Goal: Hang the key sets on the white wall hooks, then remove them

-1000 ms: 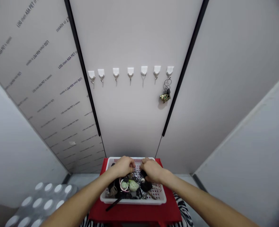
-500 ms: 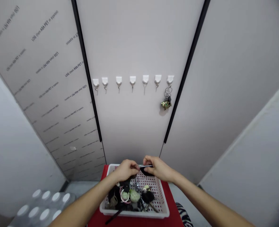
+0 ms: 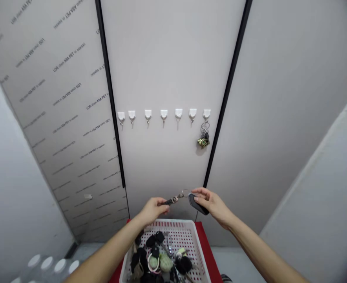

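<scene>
Head cam: L hand point(image 3: 153, 208) pinches short dark strap point(image 3: 170, 201), R hand point(image 3: 215, 205) clasps black plastic key fob point(image 3: 196, 203); long axis level, hand-to-hand.

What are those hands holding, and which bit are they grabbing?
One keychain, stretched between them: the left hand pinches its dark strap end, the right hand grips its black fob.

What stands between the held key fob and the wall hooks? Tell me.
Nothing visible. The right hand holds the key fob, the left hand its strap, above the basket; only wall panel lies up to the hooks. One keychain hangs on the rightmost hook.
</scene>
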The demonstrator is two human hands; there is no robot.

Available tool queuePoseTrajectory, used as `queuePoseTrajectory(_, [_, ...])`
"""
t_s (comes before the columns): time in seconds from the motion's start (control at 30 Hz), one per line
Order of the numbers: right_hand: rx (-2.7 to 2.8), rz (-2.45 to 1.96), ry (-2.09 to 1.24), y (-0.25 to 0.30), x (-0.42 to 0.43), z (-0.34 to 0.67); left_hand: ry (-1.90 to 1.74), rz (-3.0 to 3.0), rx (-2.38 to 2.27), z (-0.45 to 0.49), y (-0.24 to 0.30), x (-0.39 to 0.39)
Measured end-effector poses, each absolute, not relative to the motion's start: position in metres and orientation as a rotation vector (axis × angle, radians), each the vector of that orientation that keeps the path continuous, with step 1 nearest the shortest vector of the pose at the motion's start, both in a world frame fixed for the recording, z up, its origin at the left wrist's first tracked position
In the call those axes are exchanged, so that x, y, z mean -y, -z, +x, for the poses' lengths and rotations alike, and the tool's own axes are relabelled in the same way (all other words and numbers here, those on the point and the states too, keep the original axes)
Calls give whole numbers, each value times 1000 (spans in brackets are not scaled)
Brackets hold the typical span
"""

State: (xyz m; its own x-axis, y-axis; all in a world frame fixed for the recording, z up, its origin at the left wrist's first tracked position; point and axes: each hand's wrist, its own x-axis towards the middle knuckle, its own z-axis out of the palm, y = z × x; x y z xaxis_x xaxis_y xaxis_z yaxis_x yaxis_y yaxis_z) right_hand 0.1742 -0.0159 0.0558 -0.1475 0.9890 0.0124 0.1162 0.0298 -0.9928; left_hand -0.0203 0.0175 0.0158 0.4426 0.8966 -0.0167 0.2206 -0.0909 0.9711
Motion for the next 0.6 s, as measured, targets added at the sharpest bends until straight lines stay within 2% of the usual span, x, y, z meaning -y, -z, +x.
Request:
queuePoseTrajectory(0.13, [1512, -1196, -1244, -51, 17, 171, -780, 1926, -1035, -14, -59, -23])
queuePoseTrajectory(0.33, [1502, -1001, -1017, -73, 14, 150, -688, 2395, -987, 14, -119, -16])
queuePoseTrajectory(0.47, [1367, -998, -1009, -89, 4, 145, -887, 2083, -1057, 23, -137, -28])
queuePoseTrajectory(0.6, [1138, -940, -974, -112, -12, 140, -1151, 1616, -902, 32, -149, -42])
